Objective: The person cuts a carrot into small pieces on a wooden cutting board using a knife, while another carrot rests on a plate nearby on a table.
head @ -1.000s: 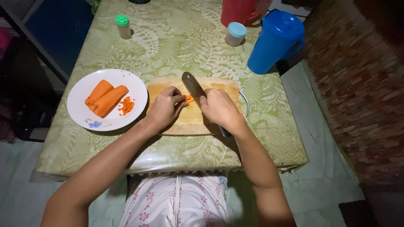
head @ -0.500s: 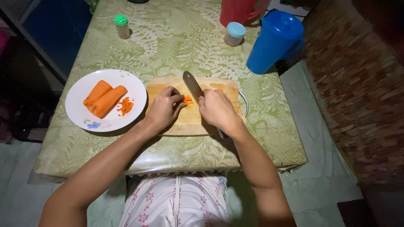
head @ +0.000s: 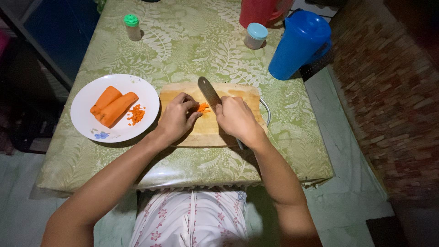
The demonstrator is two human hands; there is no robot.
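A wooden cutting board (head: pixel 238 92) lies on the table in front of me. My right hand (head: pixel 235 118) grips a knife (head: pixel 209 93), its dark blade angled up and left over the board. My left hand (head: pixel 176 118) pins a small piece of carrot (head: pixel 202 108) against the board right beside the blade. To the left sits a white plate (head: pixel 91 123) with two large carrot pieces (head: pixel 113 106) and a small heap of diced carrot (head: pixel 136 114).
A green leaf-patterned cloth (head: pixel 192 45) covers the table. At the back stand a blue jug (head: pixel 298 45), a red container (head: pixel 258 11), a small jar with a pale blue lid (head: pixel 255 36) and a green-capped shaker (head: pixel 132 27). A brick wall (head: pixel 393 91) runs on the right.
Almost nothing differs; the knife and both hands stay over the carrot piece with only tiny shifts.
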